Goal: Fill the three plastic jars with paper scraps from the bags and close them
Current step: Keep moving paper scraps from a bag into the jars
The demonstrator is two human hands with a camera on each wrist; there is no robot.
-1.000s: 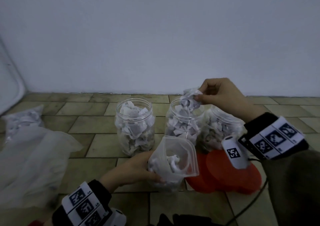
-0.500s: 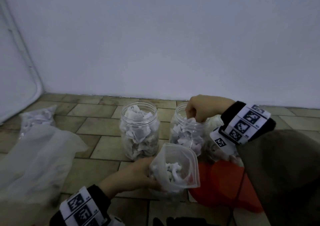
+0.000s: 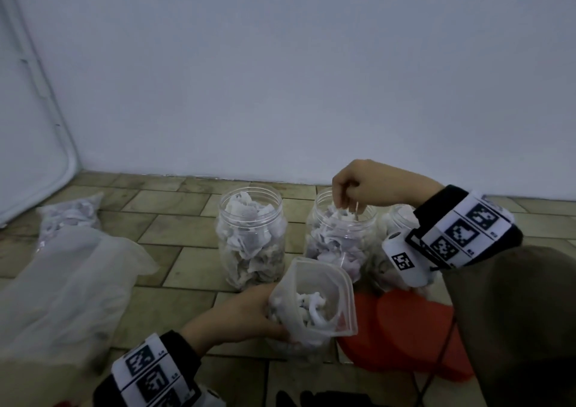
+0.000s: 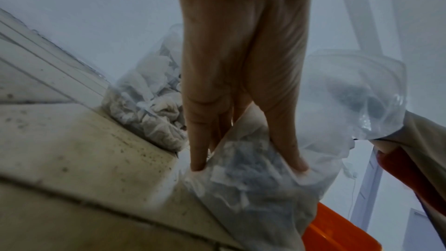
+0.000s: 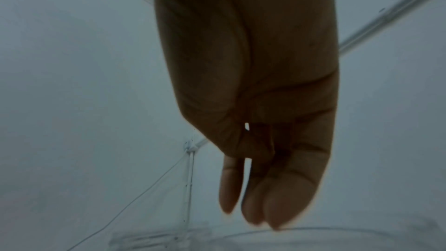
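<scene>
Three clear plastic jars stand in a row on the tiled floor, all holding paper scraps: the left jar (image 3: 251, 238), the middle jar (image 3: 338, 241) and the right jar (image 3: 397, 218), which my right wrist half hides. My right hand (image 3: 350, 202) hangs over the middle jar's mouth. Its fingers (image 5: 253, 215) point straight down just above the rim (image 5: 325, 233) and hold nothing. My left hand (image 3: 246, 316) grips a small clear zip bag (image 3: 314, 303) with scraps inside, in front of the jars. Its fingertips (image 4: 198, 161) dig into the bag (image 4: 253, 188).
Red lids (image 3: 402, 328) lie on the floor to the right of the bag, under my right forearm. A large crumpled translucent bag (image 3: 68, 282) and a smaller bag of scraps (image 3: 71, 216) lie at the left. A white wall rises close behind the jars.
My right hand came down from above the middle jar to its mouth; the scrap it pinched is no longer in its fingers. My left hand still holds the zip bag.
</scene>
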